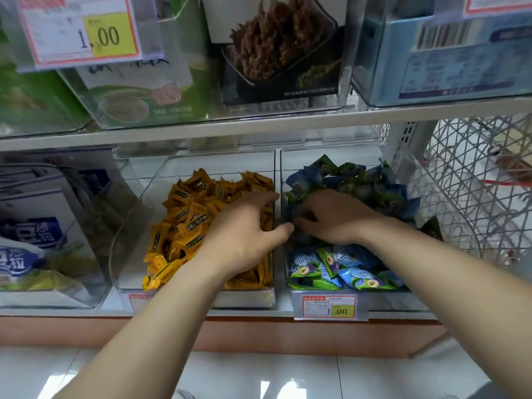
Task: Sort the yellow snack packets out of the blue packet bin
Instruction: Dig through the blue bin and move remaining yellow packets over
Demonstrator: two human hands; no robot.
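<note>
Two clear bins stand side by side on the lower shelf. The left bin [201, 161] holds a heap of yellow snack packets [184, 226]. The right bin [331, 151] holds blue and green packets [348, 267]. My left hand [244, 234] lies over the yellow heap with fingers stretched forward and the thumb reaching to the divider between the bins. My right hand [336, 217] is down in the blue packets near the bin's left wall, fingers curled into the pile. What those fingers hold is hidden. No yellow packet shows among the blue ones.
A price tag [329, 308] hangs on the blue bin's front. Further left stands a clear bin with blue-and-white bags [31, 234]. A white wire basket [475, 182] is at the right. The upper shelf [259, 125] overhangs the bins with boxed goods.
</note>
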